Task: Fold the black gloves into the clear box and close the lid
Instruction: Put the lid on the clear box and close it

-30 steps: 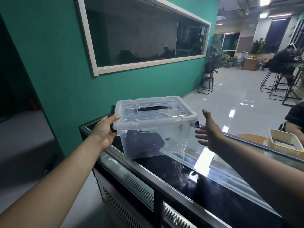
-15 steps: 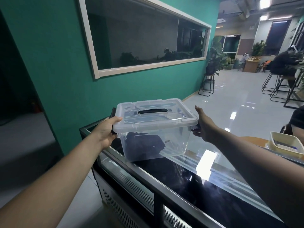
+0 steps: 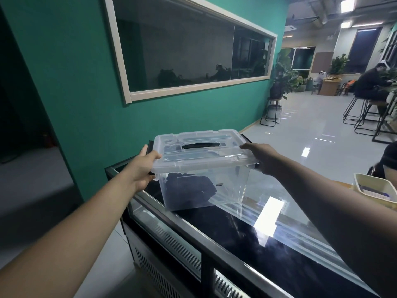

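Head view shows both hands, left hand (image 3: 140,171) and right hand (image 3: 263,157), clasping the lid (image 3: 202,150) ends of the clear box (image 3: 204,188) on the worktop (image 3: 247,233), black gloves (image 3: 189,188) inside; pressing both latches evenly should seal it.

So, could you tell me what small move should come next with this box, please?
Probably press both side latches shut: the lid sits on the box, gloves inside, and the left hand and right hand are at its ends.
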Demonstrator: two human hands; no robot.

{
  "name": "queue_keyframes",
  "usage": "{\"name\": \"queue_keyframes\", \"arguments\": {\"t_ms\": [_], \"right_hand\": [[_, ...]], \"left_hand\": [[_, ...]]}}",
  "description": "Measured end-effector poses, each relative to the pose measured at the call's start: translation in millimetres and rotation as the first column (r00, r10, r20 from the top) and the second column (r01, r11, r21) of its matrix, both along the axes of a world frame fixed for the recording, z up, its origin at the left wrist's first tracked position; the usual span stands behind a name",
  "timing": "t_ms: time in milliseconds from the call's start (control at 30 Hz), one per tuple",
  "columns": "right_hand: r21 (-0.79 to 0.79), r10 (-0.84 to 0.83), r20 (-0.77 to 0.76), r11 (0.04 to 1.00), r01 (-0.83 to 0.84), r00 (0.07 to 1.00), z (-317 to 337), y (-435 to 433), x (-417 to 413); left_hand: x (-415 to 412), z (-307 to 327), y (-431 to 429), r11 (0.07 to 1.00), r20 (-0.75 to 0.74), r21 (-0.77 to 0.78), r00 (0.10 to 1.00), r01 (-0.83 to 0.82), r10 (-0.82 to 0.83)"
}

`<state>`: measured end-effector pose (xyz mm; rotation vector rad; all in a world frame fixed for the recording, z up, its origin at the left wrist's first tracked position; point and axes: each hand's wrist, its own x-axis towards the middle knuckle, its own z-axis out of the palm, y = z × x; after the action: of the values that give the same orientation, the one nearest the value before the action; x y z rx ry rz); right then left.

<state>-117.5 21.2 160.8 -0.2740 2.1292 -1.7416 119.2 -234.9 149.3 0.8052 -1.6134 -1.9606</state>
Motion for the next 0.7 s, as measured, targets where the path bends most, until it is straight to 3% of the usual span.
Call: {"name": "queue_keyframes", "arguments": {"t_ms": [300,700], "right_hand": [[0.169,0.043,-0.17,0.986,-0.014,0.985,-9.4,-12.5,-29.2],[0.478,0.18,-0.369,0.878,0.02,0.912,8.6,-13.6,-17.4]], "left_hand": [[-6.7,-3.3,-2.6,0.998,0.008,-0.047,0.999,0.033,-0.033],[-13.3,-4.5,-20.3,0.993,0.095,-0.079,0.992,0.089,-0.081]]}}
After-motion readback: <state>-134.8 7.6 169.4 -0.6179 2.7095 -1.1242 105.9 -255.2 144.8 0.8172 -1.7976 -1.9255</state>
